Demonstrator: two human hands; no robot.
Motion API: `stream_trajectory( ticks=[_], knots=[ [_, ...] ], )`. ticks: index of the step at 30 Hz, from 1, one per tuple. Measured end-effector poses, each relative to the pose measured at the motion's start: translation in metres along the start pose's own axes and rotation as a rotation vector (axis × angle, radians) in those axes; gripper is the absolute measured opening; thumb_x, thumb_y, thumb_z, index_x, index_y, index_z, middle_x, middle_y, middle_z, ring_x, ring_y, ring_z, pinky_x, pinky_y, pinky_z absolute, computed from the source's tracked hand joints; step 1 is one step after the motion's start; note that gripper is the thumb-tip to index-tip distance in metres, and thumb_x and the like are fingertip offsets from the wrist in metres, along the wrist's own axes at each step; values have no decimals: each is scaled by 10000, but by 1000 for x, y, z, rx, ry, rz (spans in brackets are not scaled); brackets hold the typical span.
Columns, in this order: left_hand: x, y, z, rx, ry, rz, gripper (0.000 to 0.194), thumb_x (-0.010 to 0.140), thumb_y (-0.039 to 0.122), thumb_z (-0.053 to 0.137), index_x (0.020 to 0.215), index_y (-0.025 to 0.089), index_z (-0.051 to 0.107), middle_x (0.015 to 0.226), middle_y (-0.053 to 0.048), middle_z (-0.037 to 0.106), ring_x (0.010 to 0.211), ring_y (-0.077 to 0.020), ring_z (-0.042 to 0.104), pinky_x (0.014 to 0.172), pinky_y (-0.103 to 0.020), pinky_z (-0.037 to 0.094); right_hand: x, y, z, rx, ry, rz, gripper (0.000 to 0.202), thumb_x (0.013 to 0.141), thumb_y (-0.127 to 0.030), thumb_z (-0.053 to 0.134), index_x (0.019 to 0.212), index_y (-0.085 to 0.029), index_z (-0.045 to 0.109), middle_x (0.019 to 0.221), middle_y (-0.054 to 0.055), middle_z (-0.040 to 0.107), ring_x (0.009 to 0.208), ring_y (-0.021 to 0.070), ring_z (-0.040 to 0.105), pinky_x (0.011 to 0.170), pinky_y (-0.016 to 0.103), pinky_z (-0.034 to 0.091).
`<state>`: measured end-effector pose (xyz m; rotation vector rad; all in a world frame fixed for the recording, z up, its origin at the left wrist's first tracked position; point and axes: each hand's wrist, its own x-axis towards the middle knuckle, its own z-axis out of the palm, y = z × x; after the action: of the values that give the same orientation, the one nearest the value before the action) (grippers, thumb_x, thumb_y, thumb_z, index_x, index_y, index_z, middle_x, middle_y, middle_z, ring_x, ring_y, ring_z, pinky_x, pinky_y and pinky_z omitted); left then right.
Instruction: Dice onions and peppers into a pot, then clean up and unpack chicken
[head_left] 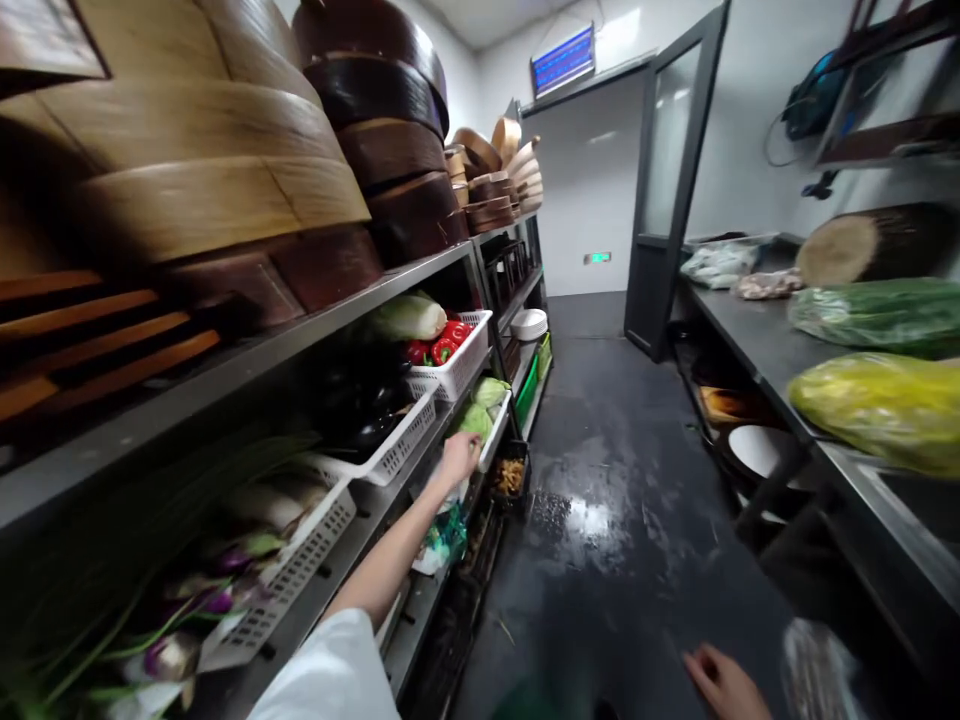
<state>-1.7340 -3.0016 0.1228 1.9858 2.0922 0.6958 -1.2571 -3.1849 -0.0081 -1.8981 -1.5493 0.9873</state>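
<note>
In a narrow kitchen storeroom, a person in a white sleeve is holding the left hand out beside a low white plastic basket on the left-hand metal shelves, where rounded, pale green cabbages are lying. The fingers are curving inward; whether they are grasping a cabbage or only hovering, I cannot tell. The right hand is hanging at near right over the wet, dark floor, cut off by the lower edge, so I cannot tell whether it is gripping anything. The work is seeming barely begun: the left hand is at the basket, but no cabbage is showing clear of it. Nearer on the left, glossy, blackish eggplants are filling a slotted basket, with shiny red peppers sitting beyond. Round bamboo steamers are towering above. On the right worktop, crinkled plastic is wrapping a yellow bundle and a green bundle.
</note>
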Motion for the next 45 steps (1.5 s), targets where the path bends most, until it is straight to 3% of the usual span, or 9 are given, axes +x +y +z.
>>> stream_trajectory(
  ticks=[8, 11, 15, 22, 28, 32, 35, 41, 45],
  knots=[
    [214, -54, -79, -55, 751, -112, 509, 869, 205, 621, 1378, 203, 639, 1415, -151, 504, 1357, -286, 519, 1212, -458, 401, 280, -176, 67, -93, -313, -411, 349, 812, -552, 436, 703, -243, 554, 686, 76, 708, 665, 238, 641, 659, 344, 459],
    [276, -59, -98, 99, 774, -150, 516, 903, 258, 627, 1417, 217, 620, 1549, -166, 435, 1466, -363, 396, 1240, -566, 339, 353, -234, 101, -79, -419, -505, 325, 856, -481, 446, 786, -217, 622, 765, 84, 739, 715, 241, 665, 683, 344, 471],
    [342, -58, -108, 389, 558, -196, 510, 927, 303, 637, 1437, 282, 634, 1684, -131, 342, 1559, -490, 194, 1197, -791, 213, 448, -323, 125, -18, -460, -659, 303, 934, -388, 445, 929, -191, 674, 827, 77, 748, 759, 229, 682, 720, 338, 490],
    [364, -71, -106, 653, 519, -354, 492, 893, 424, 744, 1373, 343, 681, 1634, -116, 451, 1522, -503, 280, 1177, -841, 145, 615, -538, 139, 76, -423, -1199, 227, 1002, -213, 461, 1063, -179, 678, 962, 78, 722, 818, 192, 667, 788, 313, 527],
    [366, -58, -101, 703, 602, -544, 423, 886, 434, 748, 1295, 329, 736, 1614, -101, 481, 1485, -472, 367, 1196, -756, 245, 678, -692, 232, -231, -600, -1521, 496, 948, -58, 541, 1441, -111, 572, 1338, 206, 610, 1245, 324, 614, 1051, 474, 496],
    [375, -42, -88, 714, 536, -663, 431, 912, 377, 700, 1338, 311, 714, 1650, -102, 442, 1524, -435, 340, 1232, -679, 247, 691, -715, 291, -340, -820, -1554, 697, 861, 11, 654, 1530, -95, 489, 1469, 255, 503, 1362, 411, 537, 1123, 600, 415],
    [376, -25, -76, 720, 569, -733, 477, 925, 350, 669, 1399, 300, 670, 1672, -112, 403, 1566, -414, 287, 1248, -642, 250, 697, -718, 302, -275, -864, -1553, 637, 862, -18, 672, 1479, -69, 522, 1448, 247, 500, 1370, 424, 508, 1133, 632, 387],
    [369, 44, -38, 607, 958, -783, 395, 911, 354, 692, 1279, 210, 711, 1466, -154, 587, 1401, -335, 532, 1219, -543, 386, 696, -722, 242, 91, -752, -1506, 680, 884, -209, 691, 1526, -120, 483, 1452, 233, 455, 1367, 472, 445, 1126, 686, 385],
    [384, 95, 24, -128, 1173, -903, 368, 937, 451, 693, 1207, 202, 725, 1129, -107, 743, 1049, -245, 713, 1006, -432, 572, 686, -671, 182, 369, -943, -1579, 650, 882, -312, 708, 1498, -218, 523, 1453, 181, 494, 1345, 410, 486, 1155, 625, 426]
  ],
)
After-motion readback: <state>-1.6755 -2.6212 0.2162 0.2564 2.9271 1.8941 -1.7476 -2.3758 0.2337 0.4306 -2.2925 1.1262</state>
